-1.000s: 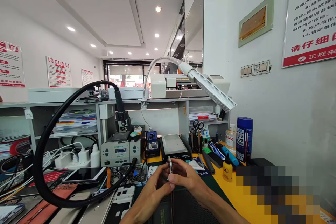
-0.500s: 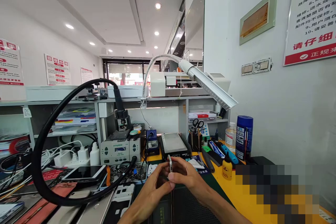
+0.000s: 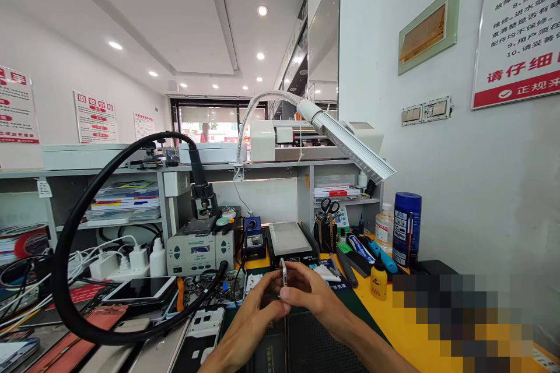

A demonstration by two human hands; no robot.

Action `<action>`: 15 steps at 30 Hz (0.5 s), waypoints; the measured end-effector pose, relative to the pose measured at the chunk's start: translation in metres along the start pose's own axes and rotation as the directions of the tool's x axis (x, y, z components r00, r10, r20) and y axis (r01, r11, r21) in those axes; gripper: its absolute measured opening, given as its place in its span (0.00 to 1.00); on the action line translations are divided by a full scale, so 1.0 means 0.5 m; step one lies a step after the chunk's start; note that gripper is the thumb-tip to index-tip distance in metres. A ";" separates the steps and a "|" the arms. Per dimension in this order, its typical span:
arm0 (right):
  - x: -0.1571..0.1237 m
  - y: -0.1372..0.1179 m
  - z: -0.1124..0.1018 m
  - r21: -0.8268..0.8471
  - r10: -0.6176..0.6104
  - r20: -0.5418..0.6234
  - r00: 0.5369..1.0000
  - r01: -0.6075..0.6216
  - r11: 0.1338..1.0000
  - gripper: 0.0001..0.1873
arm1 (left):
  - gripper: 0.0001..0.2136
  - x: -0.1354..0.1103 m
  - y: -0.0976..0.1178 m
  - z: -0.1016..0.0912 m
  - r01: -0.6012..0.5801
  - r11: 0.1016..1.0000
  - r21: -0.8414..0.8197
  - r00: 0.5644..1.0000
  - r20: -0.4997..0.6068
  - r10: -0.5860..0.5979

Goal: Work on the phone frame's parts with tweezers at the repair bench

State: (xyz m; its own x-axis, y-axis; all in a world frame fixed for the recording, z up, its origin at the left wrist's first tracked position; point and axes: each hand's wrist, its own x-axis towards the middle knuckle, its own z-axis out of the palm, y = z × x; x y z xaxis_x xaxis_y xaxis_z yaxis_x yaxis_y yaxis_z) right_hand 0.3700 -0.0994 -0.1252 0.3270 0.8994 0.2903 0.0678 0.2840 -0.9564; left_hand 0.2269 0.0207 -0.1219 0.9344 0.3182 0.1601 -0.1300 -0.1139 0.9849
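Observation:
Edge-on to me, a thin phone [image 3: 284, 270] with a silvery rim stands upright between my hands, low in the middle of the view. My left hand [image 3: 247, 326] grips it from the left, its fingers curled around the far side and its thumb near the rim. From the other side my right hand [image 3: 321, 302] closes on the same phone, thumb pressed at the near edge. The two thumbs almost meet. Its flat faces are turned away from sight, and the fingers cover part of it. Beneath lies a dark mat [image 3: 326, 341].
A thick black hose [image 3: 65, 245] loops across the left from a soldering station [image 3: 199, 253]. Phones and a tray of small parts [image 3: 231, 285] lie left. Right are a yellow bottle [image 3: 378, 281], a blue can [image 3: 406, 227] and tools. A lamp [image 3: 350, 143] hangs overhead.
Almost nothing differs. Both hands keep the same hold on the phone, and the view has shifted very slightly.

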 end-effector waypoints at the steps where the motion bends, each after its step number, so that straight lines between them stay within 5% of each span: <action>1: 0.000 0.000 0.000 -0.001 0.000 0.002 1.000 0.000 1.000 0.30 | 0.25 0.000 0.000 0.000 -0.005 1.000 0.000 1.000 0.002 0.005; 15: -0.001 0.000 -0.003 -0.027 0.020 -0.011 1.000 -0.021 0.999 0.31 | 0.27 0.002 -0.013 -0.009 -0.068 0.996 0.052 0.997 0.043 0.066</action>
State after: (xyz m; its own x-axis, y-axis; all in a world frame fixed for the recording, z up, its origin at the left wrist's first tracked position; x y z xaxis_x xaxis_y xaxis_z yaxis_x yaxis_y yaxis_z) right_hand 0.3713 -0.1004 -0.1251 0.3384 0.9013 0.2704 0.0865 0.2564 -0.9627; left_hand 0.2272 0.0260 -0.1278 0.9372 0.2697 0.2214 -0.1755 -0.1840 0.9671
